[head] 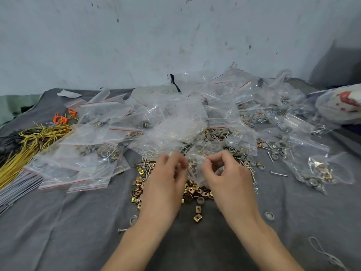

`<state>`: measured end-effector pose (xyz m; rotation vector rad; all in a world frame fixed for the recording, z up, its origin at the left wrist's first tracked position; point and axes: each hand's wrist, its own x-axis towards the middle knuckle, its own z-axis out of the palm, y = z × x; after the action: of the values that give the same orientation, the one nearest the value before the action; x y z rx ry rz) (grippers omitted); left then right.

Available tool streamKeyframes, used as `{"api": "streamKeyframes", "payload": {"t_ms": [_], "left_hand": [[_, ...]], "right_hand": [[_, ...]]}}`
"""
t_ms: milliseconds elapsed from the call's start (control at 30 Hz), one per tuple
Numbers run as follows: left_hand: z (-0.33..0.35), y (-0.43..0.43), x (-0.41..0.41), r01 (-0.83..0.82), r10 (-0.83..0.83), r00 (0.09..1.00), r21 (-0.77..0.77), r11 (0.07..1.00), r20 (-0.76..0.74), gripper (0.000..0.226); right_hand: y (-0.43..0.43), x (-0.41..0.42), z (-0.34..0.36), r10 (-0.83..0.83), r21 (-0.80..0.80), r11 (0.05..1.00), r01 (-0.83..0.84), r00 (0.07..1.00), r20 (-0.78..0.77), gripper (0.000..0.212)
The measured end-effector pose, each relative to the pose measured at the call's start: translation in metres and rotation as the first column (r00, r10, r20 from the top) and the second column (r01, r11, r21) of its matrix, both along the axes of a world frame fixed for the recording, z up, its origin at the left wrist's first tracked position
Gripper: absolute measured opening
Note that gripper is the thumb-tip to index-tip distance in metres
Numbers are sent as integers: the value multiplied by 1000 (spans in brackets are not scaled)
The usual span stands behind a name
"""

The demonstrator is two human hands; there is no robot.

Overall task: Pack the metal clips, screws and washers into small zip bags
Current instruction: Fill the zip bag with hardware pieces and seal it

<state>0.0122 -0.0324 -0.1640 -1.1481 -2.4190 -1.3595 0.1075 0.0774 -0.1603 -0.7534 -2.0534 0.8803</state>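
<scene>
As left hand [166,173] and right hand [226,173] pinch zip bag [195,170], grips closed on its mouth | held over clips [195,191], table [78,222] centre, probably for short reach.

A grey cloth-covered surface [58,222] is strewn with zip bags [93,133], brass clips [192,190], screws [279,174], washers [269,215] and yellow cords [29,145].

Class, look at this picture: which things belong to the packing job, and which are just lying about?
Job: held zip bag, brass clips, screws, grey washers, filled zip bags.
Lying about: yellow cords, orange bands, paper scrap.
</scene>
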Motion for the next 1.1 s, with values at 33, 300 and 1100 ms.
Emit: {"api": "streamKeyframes", "payload": {"t_ms": [33,300,1100], "left_hand": [[-1,1,2,14,-17,999,-61,998,-42,18],[14,6,0,142,-277,657,246,959,701,20],[10,-10,-9,469,-457,632,161,868,626,33]], "right_hand": [[-2,-1,-1,-7,23,1000,7,1000,2,12],[-25,-2,-9,55,194,979,-58,998,24,15],[19,6,-8,279,445,766,-465,863,422,92]]}}
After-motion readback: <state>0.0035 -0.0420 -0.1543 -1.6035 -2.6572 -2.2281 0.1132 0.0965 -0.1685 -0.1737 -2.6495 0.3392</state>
